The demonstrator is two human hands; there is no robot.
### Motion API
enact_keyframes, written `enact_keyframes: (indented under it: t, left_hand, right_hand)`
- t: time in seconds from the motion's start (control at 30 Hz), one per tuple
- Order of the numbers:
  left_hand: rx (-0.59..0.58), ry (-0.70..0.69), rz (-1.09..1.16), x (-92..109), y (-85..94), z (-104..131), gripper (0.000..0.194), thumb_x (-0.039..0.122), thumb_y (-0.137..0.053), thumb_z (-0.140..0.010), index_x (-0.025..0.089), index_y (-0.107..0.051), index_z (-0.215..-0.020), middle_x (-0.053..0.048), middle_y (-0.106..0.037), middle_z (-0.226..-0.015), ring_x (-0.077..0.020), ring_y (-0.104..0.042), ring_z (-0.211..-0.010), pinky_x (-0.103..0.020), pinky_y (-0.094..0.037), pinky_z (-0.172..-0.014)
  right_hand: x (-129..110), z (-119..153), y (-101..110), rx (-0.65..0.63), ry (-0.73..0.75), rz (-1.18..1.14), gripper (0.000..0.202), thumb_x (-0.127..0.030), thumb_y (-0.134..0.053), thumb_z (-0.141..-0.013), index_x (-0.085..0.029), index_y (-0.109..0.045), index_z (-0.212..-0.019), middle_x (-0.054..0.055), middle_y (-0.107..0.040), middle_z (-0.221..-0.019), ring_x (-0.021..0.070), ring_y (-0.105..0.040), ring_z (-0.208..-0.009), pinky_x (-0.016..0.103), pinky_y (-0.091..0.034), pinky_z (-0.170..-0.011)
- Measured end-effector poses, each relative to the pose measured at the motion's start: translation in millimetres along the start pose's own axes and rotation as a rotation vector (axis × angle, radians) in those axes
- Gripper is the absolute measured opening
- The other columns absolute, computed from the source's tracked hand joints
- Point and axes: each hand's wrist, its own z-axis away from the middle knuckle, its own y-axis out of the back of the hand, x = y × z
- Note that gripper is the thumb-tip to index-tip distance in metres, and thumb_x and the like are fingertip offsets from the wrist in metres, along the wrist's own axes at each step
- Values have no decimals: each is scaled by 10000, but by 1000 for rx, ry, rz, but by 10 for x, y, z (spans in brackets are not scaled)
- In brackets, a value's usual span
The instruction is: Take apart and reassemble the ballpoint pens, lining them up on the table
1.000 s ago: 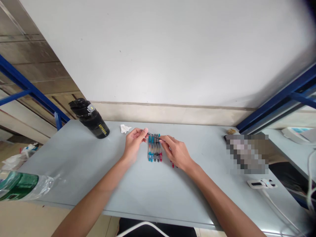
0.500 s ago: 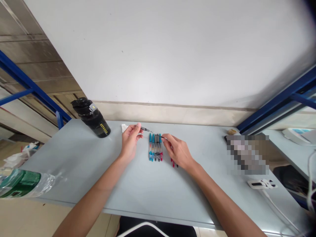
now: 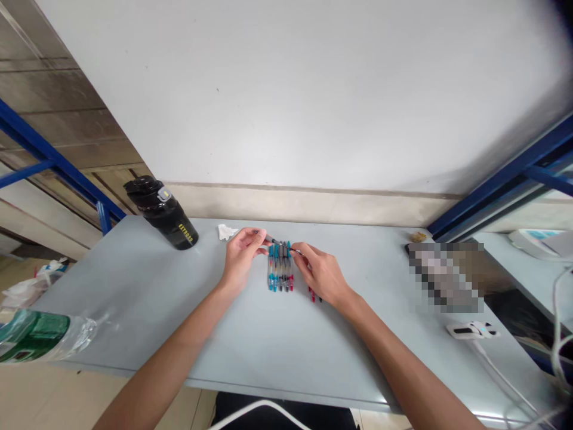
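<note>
My left hand (image 3: 242, 258) pinches a dark pen barrel (image 3: 271, 239) above the table. From the right, my right hand (image 3: 320, 269) pinches a thin dark piece (image 3: 293, 249), whose tip meets the barrel's end; whether it sits inside is too small to tell. Under and between the hands, several clear pens (image 3: 280, 269) with blue, grey and red parts lie side by side in a row. Beneath my right hand, the ends of more pens (image 3: 313, 295), red and dark, show on the table; the rest of them is hidden.
A black bottle (image 3: 168, 218) stands at the back left, near a crumpled white tissue (image 3: 227, 232). A green-labelled clear bottle (image 3: 45, 335) is at the left edge. On the right are a blurred-out object (image 3: 443, 275) and a white device (image 3: 472, 330) with a cable.
My left hand has moved slightly right, bringing the barrel up to the thin piece in my right hand. The tissue is more fully visible. The view has shifted a little.
</note>
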Motion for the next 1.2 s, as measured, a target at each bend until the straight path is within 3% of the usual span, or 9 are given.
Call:
enact_keyframes:
  t: [0.37,0.67,1.0,1.2]
  left_hand:
    - [-46,-36,-79,31,7,26,370,515,-863,-879,189,-767,-1025,-114,-802,-1083,-213,-752,-920,-295,-588,-723]
    - [-132,-21,-174,-118,-71,81,383,523,-880,-849,190,-802,-1021,-76,-779,-945,-224,-744,-892,-281,-573,-658]
    - [-170,30,-196,-103,-48,96,352,474,-887,-853,201,-839,-1069,-98,-826,-1048,-248,-745,-980,-320,-587,-775]
    - [-264,7,-180,-34,-12,93,418,421,-862,-893,212,-792,-1248,-128,-821,-1226,-300,-748,-1176,-407,-580,-995]
  right_hand:
    - [36,1,-26,16,-13,2,291,-407,-393,-1181,-249,-636,-1205,37,-753,-942,171,-633,-665,290,-387,-623]
    - [19,6,-41,-11,-31,-2,262,-416,-411,-1181,-237,-601,-1205,11,-726,-823,179,-636,-639,290,-379,-611]
    - [27,22,-70,-25,-18,-1,274,-429,-420,-1179,-233,-610,-1157,41,-748,-918,192,-646,-680,306,-424,-643]
    - [39,27,-65,-23,0,9,283,-442,-411,-1181,-240,-606,-1141,38,-728,-900,191,-637,-675,294,-414,-639]
